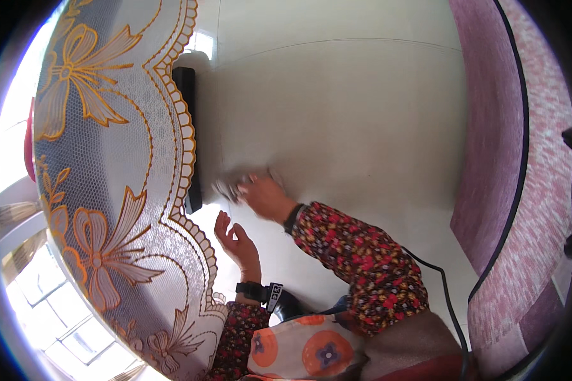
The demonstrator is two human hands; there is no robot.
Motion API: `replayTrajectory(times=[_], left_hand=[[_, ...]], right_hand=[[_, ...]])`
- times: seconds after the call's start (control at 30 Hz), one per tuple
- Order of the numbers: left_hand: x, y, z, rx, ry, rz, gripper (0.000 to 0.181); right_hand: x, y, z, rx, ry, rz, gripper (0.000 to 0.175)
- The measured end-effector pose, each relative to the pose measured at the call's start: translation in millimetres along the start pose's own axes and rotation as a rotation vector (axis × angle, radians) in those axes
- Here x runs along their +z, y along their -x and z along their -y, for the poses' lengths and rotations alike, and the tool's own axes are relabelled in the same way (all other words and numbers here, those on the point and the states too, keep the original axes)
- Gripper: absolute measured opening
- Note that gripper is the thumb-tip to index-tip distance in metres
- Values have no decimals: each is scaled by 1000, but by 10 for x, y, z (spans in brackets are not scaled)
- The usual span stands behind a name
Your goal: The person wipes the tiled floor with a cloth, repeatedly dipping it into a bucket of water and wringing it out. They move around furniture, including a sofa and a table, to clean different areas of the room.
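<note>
My right hand [267, 196] reaches over the pale tiled floor [338, 119]. A greyish, motion-blurred item [226, 185], possibly a cloth, is at its fingers; its exact kind cannot be told. My left hand [238, 245] is raised beside the lace tablecloth's [169, 143] scalloped edge, fingers apart and holding nothing. A dark watch-like band [251, 289] circles the left wrist, and a small device with markings sits beside it.
The lace-covered table takes up the left side, with a black bar [186, 95] below its edge. A purple upholstered seat [491, 119] with a pink woven cover [548, 143] stands right. A black cable [443, 281] hangs beside my right sleeve.
</note>
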State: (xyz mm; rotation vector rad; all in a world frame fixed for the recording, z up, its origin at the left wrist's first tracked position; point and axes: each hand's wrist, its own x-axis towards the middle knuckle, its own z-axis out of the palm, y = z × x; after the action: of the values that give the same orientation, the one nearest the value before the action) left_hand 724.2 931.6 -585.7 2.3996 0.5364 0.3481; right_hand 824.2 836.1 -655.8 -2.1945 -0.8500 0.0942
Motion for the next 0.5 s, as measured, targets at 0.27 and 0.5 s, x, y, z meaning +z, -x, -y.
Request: replayTrajectory(times=[0.27, 0.5], left_hand=[[44, 400, 148, -19, -66, 85, 42], [2, 516, 19, -20, -78, 197, 42]], right_hand=[[-1324, 197, -1096, 394, -557, -616, 32], [-1643, -1118, -2260, 681, 292, -574, 56]])
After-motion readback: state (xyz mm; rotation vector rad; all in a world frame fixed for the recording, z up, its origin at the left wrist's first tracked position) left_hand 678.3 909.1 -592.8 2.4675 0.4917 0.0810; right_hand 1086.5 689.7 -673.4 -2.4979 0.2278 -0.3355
